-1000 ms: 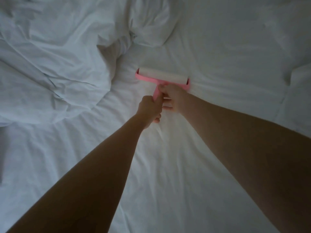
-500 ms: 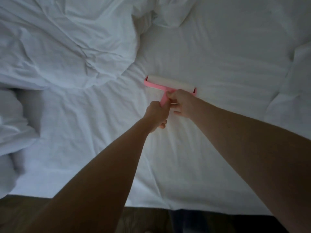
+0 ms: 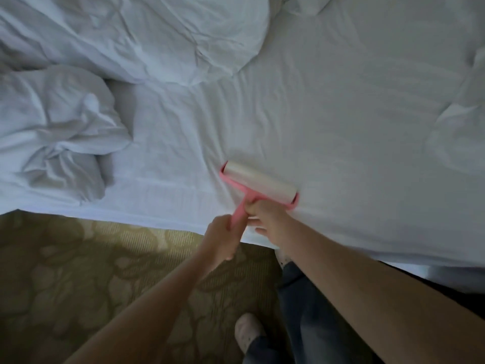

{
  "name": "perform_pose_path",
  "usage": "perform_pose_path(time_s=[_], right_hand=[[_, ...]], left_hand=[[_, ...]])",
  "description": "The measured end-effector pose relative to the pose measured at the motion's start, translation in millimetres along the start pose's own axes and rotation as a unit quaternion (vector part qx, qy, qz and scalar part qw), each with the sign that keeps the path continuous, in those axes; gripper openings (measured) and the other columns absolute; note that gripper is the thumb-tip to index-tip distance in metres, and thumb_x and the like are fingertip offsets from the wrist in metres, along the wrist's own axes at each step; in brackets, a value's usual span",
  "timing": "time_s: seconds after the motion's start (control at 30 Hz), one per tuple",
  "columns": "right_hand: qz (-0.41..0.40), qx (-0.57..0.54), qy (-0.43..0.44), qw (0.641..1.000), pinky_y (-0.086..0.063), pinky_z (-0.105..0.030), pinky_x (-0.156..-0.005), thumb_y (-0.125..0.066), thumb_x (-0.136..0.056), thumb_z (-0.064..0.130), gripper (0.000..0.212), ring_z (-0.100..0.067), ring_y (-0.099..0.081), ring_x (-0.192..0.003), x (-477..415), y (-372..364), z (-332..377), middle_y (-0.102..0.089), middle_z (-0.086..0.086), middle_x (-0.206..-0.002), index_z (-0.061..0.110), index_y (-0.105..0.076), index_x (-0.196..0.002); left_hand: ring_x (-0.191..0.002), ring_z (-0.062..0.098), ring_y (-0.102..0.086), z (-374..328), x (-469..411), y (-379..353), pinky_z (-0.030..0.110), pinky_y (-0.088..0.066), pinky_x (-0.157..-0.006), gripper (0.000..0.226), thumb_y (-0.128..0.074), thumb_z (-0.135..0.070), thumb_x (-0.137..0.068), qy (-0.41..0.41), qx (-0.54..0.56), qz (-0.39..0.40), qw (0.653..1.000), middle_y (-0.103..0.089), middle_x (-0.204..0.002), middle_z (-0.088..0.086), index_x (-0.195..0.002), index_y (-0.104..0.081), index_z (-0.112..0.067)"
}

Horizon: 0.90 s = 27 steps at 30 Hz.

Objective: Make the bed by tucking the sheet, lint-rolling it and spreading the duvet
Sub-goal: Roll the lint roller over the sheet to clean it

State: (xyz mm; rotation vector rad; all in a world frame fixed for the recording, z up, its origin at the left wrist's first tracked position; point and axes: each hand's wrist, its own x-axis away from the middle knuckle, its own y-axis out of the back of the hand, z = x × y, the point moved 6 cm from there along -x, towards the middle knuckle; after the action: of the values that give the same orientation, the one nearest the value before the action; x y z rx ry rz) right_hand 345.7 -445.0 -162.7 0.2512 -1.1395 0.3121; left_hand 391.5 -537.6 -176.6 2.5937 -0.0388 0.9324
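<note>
A pink lint roller (image 3: 258, 183) with a wide white roll lies on the white sheet (image 3: 341, 114) close to the bed's near edge. My left hand (image 3: 219, 239) grips the lower end of its pink handle. My right hand (image 3: 270, 219) holds the handle higher up, just below the roll. The white duvet (image 3: 118, 40) is bunched in a crumpled heap at the upper left, with a second lump of it (image 3: 52, 132) at the left edge of the bed.
Patterned olive carpet (image 3: 78, 271) covers the floor in front of the bed. My legs in dark jeans (image 3: 301, 311) and a light shoe (image 3: 248, 329) stand against the bed's edge. A white pillow (image 3: 459, 122) lies at the right.
The lint roller has been pulled back across the sheet toward the bed's near edge, both hands still on the handle. The view has tipped down, and the carpet and my legs now show.
</note>
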Motion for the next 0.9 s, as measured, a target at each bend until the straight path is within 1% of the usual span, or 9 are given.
perform_pose_path(time_s=[0.1, 0.2, 0.3, 0.4, 0.43, 0.5, 0.6, 0.73, 0.9], right_hand=[[-0.031, -0.002, 0.058, 0.998, -0.05, -0.023, -0.066, -0.047, -0.096, 0.009, 0.029, -0.029, -0.06, -0.112, 0, -14, 12, -0.061, -0.015, -0.123, -0.003, -0.054, -0.121], [-0.052, -0.002, 0.166, 0.985, -0.047, -0.027, -0.061, -0.049, -0.095, 0.009, 0.024, -0.029, -0.063, -0.094, -11, -13, 68, -0.063, -0.021, -0.117, -0.005, -0.057, -0.112], [-0.059, -0.004, 0.213, 0.975, -0.053, -0.034, -0.076, -0.049, -0.094, 0.007, 0.012, -0.03, -0.062, -0.097, -23, -8, 127, -0.062, -0.02, -0.111, 0.002, -0.057, -0.087], [-0.036, 0.008, 0.169, 0.985, -0.049, -0.034, -0.089, -0.046, -0.096, 0.012, 0.015, -0.03, -0.057, -0.115, -46, 0, 150, -0.057, -0.017, -0.125, 0.004, -0.057, -0.103], [-0.032, 0.027, 0.143, 0.989, -0.046, -0.034, -0.095, -0.046, -0.095, 0.01, 0.013, -0.027, -0.056, -0.118, -55, 2, 153, -0.058, -0.014, -0.125, 0.004, -0.058, -0.098], [-0.038, 0.05, 0.115, 0.991, -0.045, -0.033, -0.1, -0.047, -0.093, 0.004, 0.022, -0.021, -0.057, -0.111, -72, 9, 164, -0.062, -0.004, -0.1, 0.01, -0.052, -0.073], [-0.045, 0.037, 0.108, 0.992, -0.045, -0.033, -0.099, -0.047, -0.094, 0.009, 0.025, -0.015, -0.054, -0.096, -88, 19, 196, -0.054, 0.003, -0.076, 0.016, -0.047, -0.07], [-0.065, 0.05, 0.111, 0.99, -0.044, -0.028, -0.09, -0.048, -0.093, 0.006, 0.026, -0.012, -0.052, -0.092, -106, 38, 255, -0.05, 0.003, -0.073, 0.016, -0.045, -0.07], [-0.064, 0.024, 0.118, 0.991, -0.044, -0.028, -0.086, -0.049, -0.096, 0.016, 0.024, -0.008, -0.051, -0.069, -130, 52, 285, -0.053, 0.005, -0.074, 0.019, -0.047, -0.073]], left_hand=[[-0.039, 0.015, -0.038, 3, 5, 24, 0.027, -0.034, -0.046, 0.056, -0.046, -0.047, -0.094, -0.035, -0.006, -0.089, 0.995, -0.041, -0.044, 0.0, -0.059, -0.049, -0.003], [-0.033, 0.01, -0.037, -26, -25, 48, 0.023, -0.033, -0.041, 0.057, -0.049, -0.045, -0.094, -0.041, 0.101, -0.149, 0.983, -0.04, -0.037, -0.009, -0.076, -0.06, 0.008], [-0.031, 0.007, -0.039, -67, -65, 66, 0.019, -0.032, -0.037, 0.047, -0.046, -0.043, -0.095, -0.04, 0.138, -0.164, 0.976, -0.043, -0.035, -0.009, -0.067, -0.057, -0.007], [-0.04, 0.013, -0.043, -82, -105, 67, 0.016, -0.034, -0.036, 0.046, -0.039, -0.043, -0.097, 0.008, 0.115, -0.128, 0.985, -0.048, -0.052, 0.0, -0.072, -0.055, -0.008], [-0.043, 0.015, -0.045, -83, -115, 65, 0.017, -0.036, -0.037, 0.047, -0.036, -0.044, -0.098, 0.018, 0.09, -0.117, 0.989, -0.049, -0.056, 0.002, -0.077, -0.056, -0.006], [-0.046, 0.017, -0.05, -88, -134, 62, 0.021, -0.042, -0.042, 0.052, -0.031, -0.047, -0.099, 0.02, 0.052, -0.103, 0.993, -0.051, -0.059, 0.003, -0.092, -0.059, -0.004], [-0.046, 0.017, -0.049, -106, -170, 68, 0.022, -0.042, -0.044, 0.059, -0.029, -0.052, -0.098, 0.024, 0.064, -0.096, 0.993, -0.05, -0.06, 0.003, -0.105, -0.057, -0.001], [-0.045, 0.017, -0.044, -148, -227, 83, 0.019, -0.037, -0.038, 0.061, -0.03, -0.052, -0.097, 0.034, 0.094, -0.086, 0.991, -0.047, -0.062, 0.005, -0.114, -0.054, 0.001], [-0.043, 0.019, -0.043, -163, -265, 88, 0.019, -0.037, -0.041, 0.058, -0.03, -0.049, -0.098, 0.018, 0.092, -0.078, 0.993, -0.044, -0.058, 0.004, -0.11, -0.053, 0.003]])
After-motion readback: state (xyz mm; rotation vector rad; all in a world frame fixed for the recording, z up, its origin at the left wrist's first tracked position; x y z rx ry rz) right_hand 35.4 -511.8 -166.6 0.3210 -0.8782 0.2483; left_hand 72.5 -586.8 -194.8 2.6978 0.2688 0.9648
